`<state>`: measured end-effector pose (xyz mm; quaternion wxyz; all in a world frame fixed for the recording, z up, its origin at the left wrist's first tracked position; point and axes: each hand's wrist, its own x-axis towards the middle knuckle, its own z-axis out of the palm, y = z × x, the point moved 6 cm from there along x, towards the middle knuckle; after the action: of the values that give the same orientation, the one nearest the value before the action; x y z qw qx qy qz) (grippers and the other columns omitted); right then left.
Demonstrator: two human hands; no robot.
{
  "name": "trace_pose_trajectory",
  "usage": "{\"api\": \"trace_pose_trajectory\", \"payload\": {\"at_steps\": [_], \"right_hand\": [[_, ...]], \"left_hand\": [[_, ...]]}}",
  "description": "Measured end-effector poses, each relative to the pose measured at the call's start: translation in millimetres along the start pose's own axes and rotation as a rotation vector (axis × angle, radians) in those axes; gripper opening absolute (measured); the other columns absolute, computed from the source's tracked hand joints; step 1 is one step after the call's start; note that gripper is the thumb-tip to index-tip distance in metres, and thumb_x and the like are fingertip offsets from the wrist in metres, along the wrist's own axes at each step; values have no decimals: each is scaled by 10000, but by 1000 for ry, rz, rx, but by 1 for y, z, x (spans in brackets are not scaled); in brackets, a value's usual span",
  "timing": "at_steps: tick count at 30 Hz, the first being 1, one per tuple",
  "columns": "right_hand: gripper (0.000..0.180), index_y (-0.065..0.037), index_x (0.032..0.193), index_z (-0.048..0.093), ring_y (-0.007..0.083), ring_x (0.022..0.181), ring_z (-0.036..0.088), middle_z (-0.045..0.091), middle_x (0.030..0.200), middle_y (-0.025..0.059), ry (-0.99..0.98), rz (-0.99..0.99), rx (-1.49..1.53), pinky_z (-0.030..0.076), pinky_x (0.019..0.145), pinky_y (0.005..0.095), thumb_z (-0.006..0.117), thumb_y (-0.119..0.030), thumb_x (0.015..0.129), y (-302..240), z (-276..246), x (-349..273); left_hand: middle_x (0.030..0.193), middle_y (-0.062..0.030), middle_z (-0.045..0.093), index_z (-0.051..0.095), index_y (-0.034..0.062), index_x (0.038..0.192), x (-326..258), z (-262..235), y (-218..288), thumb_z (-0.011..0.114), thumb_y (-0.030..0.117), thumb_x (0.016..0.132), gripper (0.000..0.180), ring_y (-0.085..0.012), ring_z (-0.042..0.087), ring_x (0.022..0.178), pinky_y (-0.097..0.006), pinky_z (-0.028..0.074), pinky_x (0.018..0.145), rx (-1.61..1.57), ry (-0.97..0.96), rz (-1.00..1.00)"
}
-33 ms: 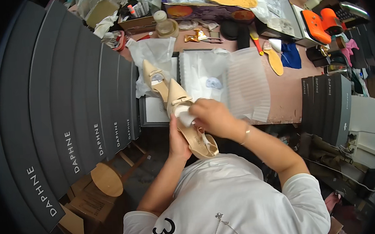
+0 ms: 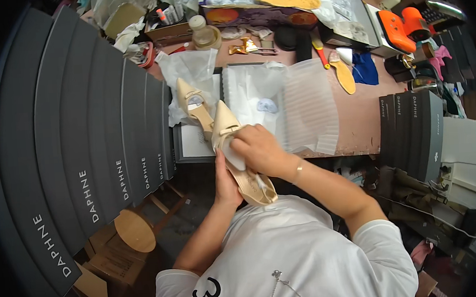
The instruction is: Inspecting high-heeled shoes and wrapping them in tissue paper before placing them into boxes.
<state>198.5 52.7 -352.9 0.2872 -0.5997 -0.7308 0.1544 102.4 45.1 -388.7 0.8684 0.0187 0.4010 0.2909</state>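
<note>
A cream pointed slingback shoe (image 2: 223, 116) with a small bow on its vamp is tilted in front of me, toe away and heel toward my body. My left hand (image 2: 227, 187) is wrapped round its near side and underside. Over the shoe's opening, the fingers of my right hand (image 2: 260, 150) pinch a white piece (image 2: 235, 158), thin and soft-looking, against the insole near the toe; its far end is hidden. The matching shoe (image 2: 193, 101) lies just beyond to the left, on white tissue paper (image 2: 180, 70) at the table's edge.
Tall stacks of dark grey shoeboxes (image 2: 96, 131) rise on my left, and a smaller stack (image 2: 413, 133) stands right. White wrapping sheets (image 2: 309, 105) cover the middle of the pink table (image 2: 357, 123). Yellow insoles (image 2: 344, 77), a blue cloth (image 2: 365, 69) and an orange tape dispenser (image 2: 396, 31) lie beyond.
My right hand has moved slightly left and down over the shoe, and the white piece now lies flatter along the insole. The whole view has shifted a little.
</note>
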Motion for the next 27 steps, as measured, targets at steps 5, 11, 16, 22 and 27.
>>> {"api": "trace_pose_trajectory", "payload": {"at_steps": [5, 11, 16, 22, 27], "right_hand": [[836, -201, 1476, 208, 416, 1337, 282, 205, 1494, 204, -67, 261, -234, 250, 1047, 587, 620, -116, 753, 5, 34, 15], [876, -48, 1476, 154, 394, 1364, 253, 216, 1473, 281, -195, 116, 601, 252, 1108, 398, 652, -75, 756, 39, 11, -4], [471, -7, 1211, 450, 377, 954, 597, 604, 990, 198, -427, 448, -328, 499, 817, 409, 595, -30, 763, 146, 40, -3], [364, -15, 1102, 535, 297, 885, 638, 628, 959, 163, -195, 433, 95, 537, 737, 362, 630, -18, 751, 93, -3, 10], [355, -40, 1054, 585, 325, 858, 596, 591, 1011, 135, -10, 53, 338, 503, 735, 386, 720, -104, 731, -1, -9, -6]], "left_hand": [[1022, -58, 582, 467, 87, 1222, -4, -33, -18, 469, 433, 960, 434, -152, 599, 829, -296, 508, 672, 286, 114, 105], [900, -75, 583, 517, 52, 1136, -4, -54, -4, 459, 501, 945, 492, -153, 567, 649, -302, 500, 571, 212, 149, 44], [909, -85, 582, 516, 40, 1144, -8, -55, 0, 496, 506, 927, 515, -160, 566, 643, -307, 499, 587, 372, 168, 67], [946, -89, 583, 510, 45, 1168, 1, -56, 11, 495, 491, 932, 505, -178, 578, 677, -332, 507, 651, 243, 136, 63], [967, -72, 581, 498, 67, 1174, 13, -33, 1, 431, 470, 965, 458, -171, 606, 772, -357, 528, 687, 146, -28, 41]]}}
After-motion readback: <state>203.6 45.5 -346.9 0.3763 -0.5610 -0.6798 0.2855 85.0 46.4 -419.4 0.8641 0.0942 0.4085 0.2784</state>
